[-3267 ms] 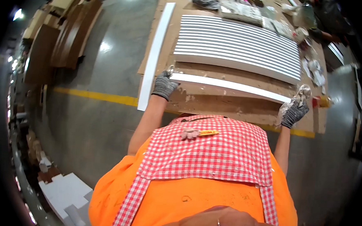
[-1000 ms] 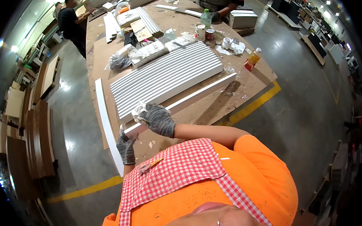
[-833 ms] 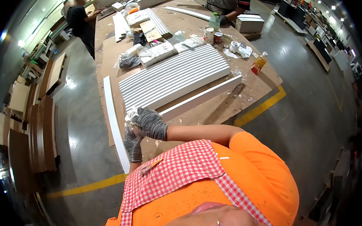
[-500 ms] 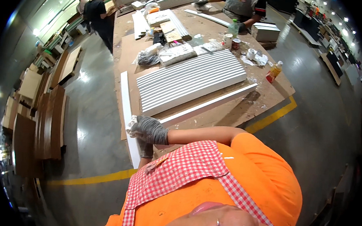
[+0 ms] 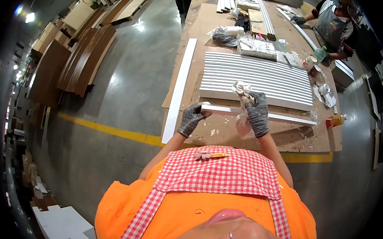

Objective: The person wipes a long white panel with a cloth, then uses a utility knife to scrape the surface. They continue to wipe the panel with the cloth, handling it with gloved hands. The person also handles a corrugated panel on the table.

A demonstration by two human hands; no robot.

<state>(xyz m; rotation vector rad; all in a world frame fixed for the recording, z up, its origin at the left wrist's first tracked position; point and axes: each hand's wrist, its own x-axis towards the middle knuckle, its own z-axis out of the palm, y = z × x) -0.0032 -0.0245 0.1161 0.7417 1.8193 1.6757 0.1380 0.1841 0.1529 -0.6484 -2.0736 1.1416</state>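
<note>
A: What does the grey knit-gloved left hand (image 5: 192, 119) have?
B: Its fingers curl firmly round the left end of a long, narrow white strip (image 5: 291, 119).
A: And the right hand (image 5: 257, 114), gloved alike?
B: Closed around a crumpled whitish cloth (image 5: 242, 90) that crosses the strip.
A: Where's the strip?
B: Over the brown tabletop (image 5: 324, 144), on the person's side of a row of slim white lengths (image 5: 256, 79). I can't tell whether its right end touches down. A flat white board (image 5: 180, 88) lies left of both hands.
</note>
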